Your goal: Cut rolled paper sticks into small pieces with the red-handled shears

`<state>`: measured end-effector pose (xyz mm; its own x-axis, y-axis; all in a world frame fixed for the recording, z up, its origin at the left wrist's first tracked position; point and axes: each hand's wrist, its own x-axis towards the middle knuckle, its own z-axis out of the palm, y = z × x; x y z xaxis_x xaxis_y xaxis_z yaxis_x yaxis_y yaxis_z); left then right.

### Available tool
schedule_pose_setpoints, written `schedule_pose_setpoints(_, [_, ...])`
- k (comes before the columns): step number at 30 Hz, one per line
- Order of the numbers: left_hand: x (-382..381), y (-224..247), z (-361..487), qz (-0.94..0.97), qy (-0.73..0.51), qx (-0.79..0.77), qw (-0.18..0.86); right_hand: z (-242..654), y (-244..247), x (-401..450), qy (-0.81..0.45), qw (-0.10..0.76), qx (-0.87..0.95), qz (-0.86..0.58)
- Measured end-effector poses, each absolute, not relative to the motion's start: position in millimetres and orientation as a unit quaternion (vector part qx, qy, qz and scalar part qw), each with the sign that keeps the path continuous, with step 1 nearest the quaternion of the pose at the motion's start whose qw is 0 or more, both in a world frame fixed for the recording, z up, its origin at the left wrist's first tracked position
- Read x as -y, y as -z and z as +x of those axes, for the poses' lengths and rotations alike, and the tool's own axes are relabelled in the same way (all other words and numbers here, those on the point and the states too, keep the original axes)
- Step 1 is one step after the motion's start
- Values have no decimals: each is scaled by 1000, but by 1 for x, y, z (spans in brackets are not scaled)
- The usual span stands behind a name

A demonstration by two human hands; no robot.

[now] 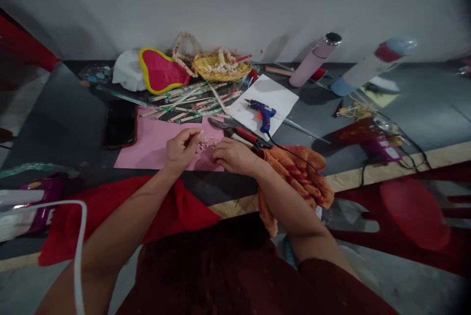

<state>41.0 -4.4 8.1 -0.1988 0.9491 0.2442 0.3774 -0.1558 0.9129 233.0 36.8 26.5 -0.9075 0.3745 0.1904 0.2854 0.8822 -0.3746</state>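
Observation:
Thumb and forefinger of my left hand (pixel 183 149) are pinched on a tiny pale piece that looks like cut wood. Below and between the hands, several small pale pieces (pixel 206 143) lie scattered on a pink sheet (pixel 147 145). My right hand (pixel 235 156) rests low over the sheet's right part, fingers curled together; whatever they may hold is hidden. Just beyond it lie pruning shears (pixel 243 133) with red-and-black handles. Several disposable chopsticks (pixel 195 99), some in printed wrappers, are heaped behind the sheet.
A blue glue gun (pixel 264 115) lies on white paper (pixel 281 91). A phone (pixel 120 123) sits left, an orange towel (pixel 298 172) right, and red cloth (pixel 132 212) at the front edge. Behind stand a yellow basket (pixel 221 75), a pink flask (pixel 312 62) and a bottle (pixel 364 72).

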Motion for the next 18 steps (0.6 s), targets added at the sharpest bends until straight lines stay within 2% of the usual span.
schedule_pose_setpoints(2, [5, -6, 41, 585, -486, -590, 271, 232, -24, -37, -179, 150, 955, -182])
schedule_pose_setpoints(6, [7, -5, 42, 624, -447, -595, 237, 231, -24, -39, -258, 267, 893, -252])
schedule_pose_setpoints(9, [9, -7, 43, 659, -418, -584, 223, 231, -24, -39, -311, 322, 839, -310])
schedule_pose_setpoints(18, [10, -8, 45, 694, -393, -562, 219, 226, -20, -33, -386, 354, 778, -346])
